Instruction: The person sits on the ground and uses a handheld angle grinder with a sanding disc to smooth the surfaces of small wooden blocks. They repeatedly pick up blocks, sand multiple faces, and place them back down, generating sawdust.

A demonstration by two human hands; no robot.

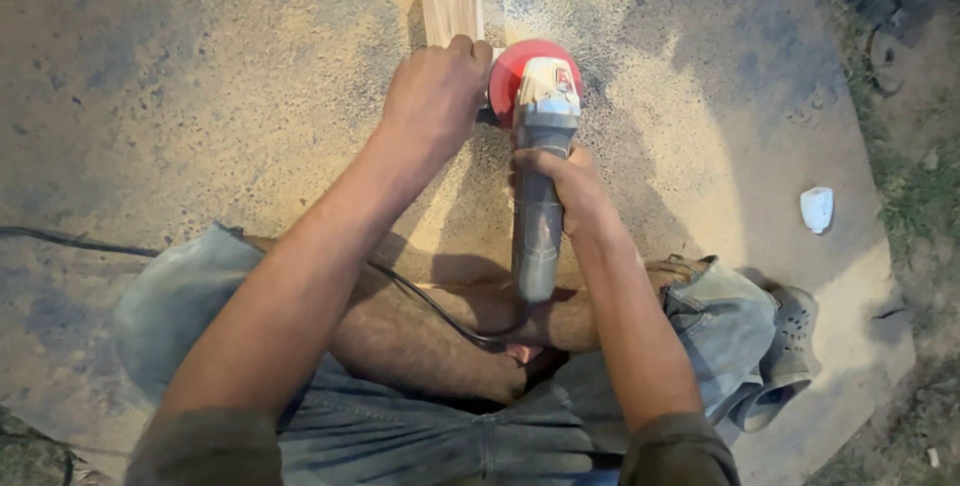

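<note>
1. Head view, tool: an angle grinder [540,146] with a grey body and a red disc guard lies lengthwise away from the person, its head over the near end of a wooden block [452,10].
2. Head view, right hand [565,186]: closed in a full grip around the grey body of the grinder, just behind the head.
3. Head view, left hand [435,96]: closed into a fist at the left side of the grinder head, beside the red guard. Whether it grips a side handle cannot be told; the fist hides that part.
4. Head view, block: a pale upright strip of wood on the ground, its far end showing beyond the left hand.
5. Head view, cable: a black power cord [430,306] runs from the rear of the grinder across the person's bare leg and off to the left.
6. Head view, surroundings: sawdust-covered ground [200,96]; a small white object [817,209] lies well apart to the right; a grey clog [790,346] sits by the right knee.
</note>
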